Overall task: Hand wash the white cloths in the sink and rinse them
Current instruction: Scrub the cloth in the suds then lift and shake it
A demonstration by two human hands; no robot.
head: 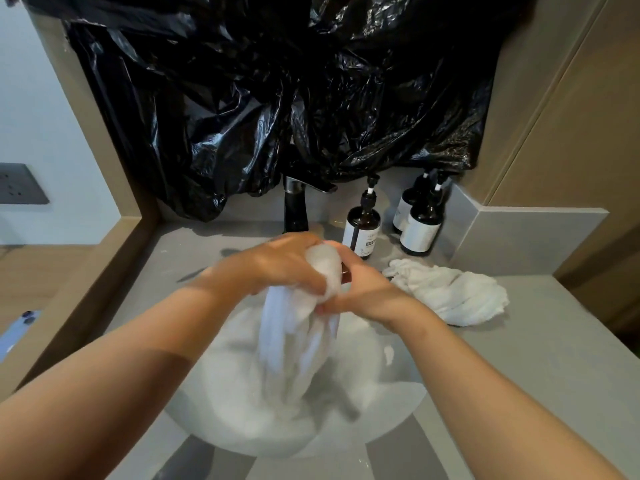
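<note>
Taking the faucet as landmark: black plastic sheeting hangs over it, closing the room above. Three pump bottles crowd its right, a wrung white cloth beyond them. Bare counter lies open to its left, up to the wooden ledge

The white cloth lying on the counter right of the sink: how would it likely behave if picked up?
The white cloth lies crumpled in soft folds, so it would probably droop limply. It looks twisted, perhaps wrung, so possibly damp and heavier than dry. Unlikely to roll or slip.

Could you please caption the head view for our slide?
Both hands scrub a soapy white cloth over the sink.
</note>
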